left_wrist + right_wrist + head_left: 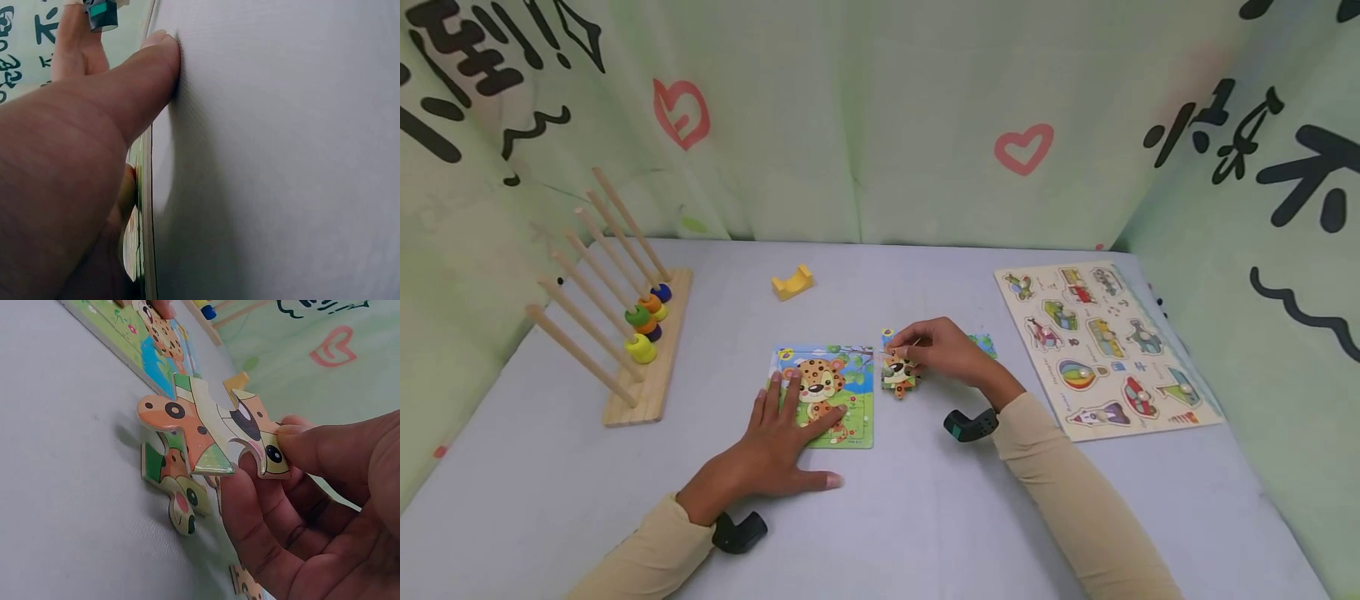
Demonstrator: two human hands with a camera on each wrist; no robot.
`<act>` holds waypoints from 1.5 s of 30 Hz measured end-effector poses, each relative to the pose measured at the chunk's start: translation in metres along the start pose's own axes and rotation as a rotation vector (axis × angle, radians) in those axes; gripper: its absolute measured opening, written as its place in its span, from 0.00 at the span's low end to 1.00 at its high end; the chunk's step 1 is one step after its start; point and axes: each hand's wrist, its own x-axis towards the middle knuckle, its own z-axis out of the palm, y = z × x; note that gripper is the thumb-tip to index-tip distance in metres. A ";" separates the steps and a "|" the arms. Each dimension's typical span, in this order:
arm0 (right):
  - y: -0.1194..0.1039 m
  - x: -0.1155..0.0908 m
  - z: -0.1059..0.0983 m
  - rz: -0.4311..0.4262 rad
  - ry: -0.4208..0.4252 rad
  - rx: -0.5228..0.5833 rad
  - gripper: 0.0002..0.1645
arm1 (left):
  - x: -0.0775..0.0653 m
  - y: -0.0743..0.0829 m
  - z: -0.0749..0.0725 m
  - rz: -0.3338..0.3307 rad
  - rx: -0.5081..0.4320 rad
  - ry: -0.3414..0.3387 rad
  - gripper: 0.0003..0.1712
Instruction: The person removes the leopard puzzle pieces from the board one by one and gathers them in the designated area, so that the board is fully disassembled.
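Note:
My left hand (775, 454) lies with spread fingers on a square leopard jigsaw puzzle (859, 429), its fingers over the picture and its thumb on the white tablecloth beyond the near edge. To the right of that board, my right hand (951, 354) pinches a jigsaw piece (203, 434) between thumb and fingers. Orange spots, cream patches, green corners and part of an animal face show on the piece. Below it in the right wrist view lies another jigsaw piece (178, 490). A blue-green piece (982, 343) shows beyond the right hand.
A wooden peg stand (672, 333) with tall rods and several coloured beads (641, 349) stands at the left. A yellow arched block (793, 283) lies toward the back. On the right is a large picture board (1037, 287). Curtains (850, 125) enclose the table.

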 end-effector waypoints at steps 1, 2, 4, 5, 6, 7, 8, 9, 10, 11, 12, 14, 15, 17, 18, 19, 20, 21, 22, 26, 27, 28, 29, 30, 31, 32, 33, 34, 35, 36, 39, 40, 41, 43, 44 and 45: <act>0.001 -0.001 -0.002 0.002 0.004 -0.008 0.10 | 0.000 0.000 0.000 0.001 -0.004 0.001 0.52; 0.003 -0.003 -0.003 0.004 0.007 -0.011 0.10 | 0.000 0.000 0.000 0.003 -0.003 0.003 0.52; 0.005 -0.007 -0.007 0.012 0.005 -0.004 0.10 | 0.000 0.000 0.000 0.006 -0.006 0.004 0.52; 0.007 -0.008 -0.008 0.014 0.001 0.003 0.10 | 0.000 0.000 0.000 0.008 -0.007 0.005 0.52; 0.008 -0.009 -0.010 0.021 0.000 0.012 0.10 | 0.000 0.000 0.000 0.010 -0.008 0.006 0.52; 0.010 -0.011 -0.012 0.026 -0.002 0.017 0.10 | 0.000 0.000 0.000 0.010 -0.008 0.007 0.52; 0.011 -0.012 -0.013 0.031 -0.001 0.020 0.10 | -0.001 0.000 0.000 0.010 -0.007 0.009 0.52; 0.012 -0.013 -0.015 0.037 -0.002 0.020 0.10 | -0.001 0.000 0.000 0.009 -0.006 0.011 0.52; 0.014 -0.014 -0.017 0.043 0.002 0.019 0.11 | -0.001 0.000 0.000 0.009 -0.005 0.011 0.52; 0.015 -0.015 -0.018 0.045 0.002 0.019 0.11 | -0.001 0.000 0.000 0.009 -0.005 0.012 0.52; 0.016 -0.015 -0.020 0.051 0.006 0.017 0.11 | -0.001 0.000 0.000 0.008 -0.004 0.014 0.52; 0.018 -0.017 -0.023 0.055 0.010 0.007 0.11 | -0.001 0.000 0.000 0.006 -0.003 0.016 0.52; 0.018 -0.018 -0.024 0.057 0.013 0.000 0.11 | -0.001 0.000 0.000 0.004 -0.002 0.016 0.52; 0.020 -0.020 -0.027 0.057 0.018 -0.022 0.11 | -0.001 0.000 0.000 0.002 -0.001 0.017 0.52; 0.021 -0.021 -0.028 0.058 0.020 -0.032 0.11 | -0.001 0.000 0.000 0.002 0.000 0.018 0.52; 0.022 -0.021 -0.028 0.059 0.023 -0.041 0.11 | -0.001 0.000 0.000 0.001 0.000 0.019 0.52; 0.023 -0.022 -0.029 0.062 0.024 -0.051 0.11 | -0.001 0.000 0.000 0.001 0.000 0.019 0.52; 0.024 -0.022 -0.030 0.064 0.025 -0.059 0.11 | -0.001 0.000 0.000 0.002 0.000 0.019 0.52; 0.025 -0.023 -0.030 0.068 0.026 -0.065 0.10 | -0.001 0.000 0.000 0.003 -0.002 0.020 0.52; 0.028 -0.023 -0.030 0.082 0.038 -0.087 0.10 | -0.002 -0.001 0.001 0.011 -0.006 0.020 0.52; 0.028 -0.023 -0.029 0.082 0.045 -0.103 0.09 | -0.002 -0.001 0.001 0.013 -0.007 0.020 0.52; 0.028 -0.023 -0.029 0.078 0.054 -0.125 0.09 | -0.001 -0.001 0.001 0.015 -0.008 0.021 0.52; 0.029 -0.023 -0.028 0.071 0.063 -0.153 0.08 | -0.001 -0.001 0.001 0.017 -0.007 0.021 0.52; 0.029 -0.023 -0.028 0.061 0.073 -0.184 0.08 | -0.001 -0.001 0.001 0.018 -0.005 0.023 0.52; 0.029 -0.023 -0.028 0.052 0.084 -0.213 0.08 | -0.001 -0.001 0.001 0.019 -0.003 0.025 0.52; 0.029 -0.023 -0.028 0.040 0.091 -0.240 0.07 | -0.001 -0.001 0.001 0.020 -0.001 0.026 0.52; 0.029 -0.022 -0.028 0.028 0.099 -0.259 0.07 | -0.001 -0.001 0.000 0.019 -0.001 0.025 0.52; 0.029 -0.022 -0.027 0.018 0.106 -0.278 0.06 | -0.001 -0.001 0.000 0.018 0.000 0.024 0.52; 0.029 -0.022 -0.027 0.013 0.109 -0.287 0.06 | -0.001 -0.001 0.000 0.016 -0.001 0.022 0.52; 0.028 -0.022 -0.027 0.011 0.111 -0.293 0.06 | -0.001 -0.001 0.000 0.015 -0.002 0.019 0.52; 0.027 -0.022 -0.026 0.006 0.118 -0.302 0.05 | -0.001 -0.001 -0.001 0.013 0.000 0.011 0.52; 0.026 -0.022 -0.025 0.011 0.121 -0.306 0.04 | -0.002 -0.001 -0.001 0.017 0.000 0.010 0.52; 0.026 -0.022 -0.025 0.017 0.123 -0.311 0.04 | -0.002 -0.001 -0.001 0.020 -0.001 0.010 0.52; 0.026 -0.022 -0.025 0.028 0.127 -0.321 0.03 | -0.002 -0.001 -0.002 0.036 -0.002 0.014 0.51; 0.026 -0.022 -0.024 0.037 0.131 -0.328 0.03 | -0.002 -0.001 -0.002 0.044 0.000 0.016 0.51; 0.026 -0.021 -0.024 0.045 0.136 -0.338 0.03 | -0.003 -0.001 -0.002 0.052 0.000 0.020 0.51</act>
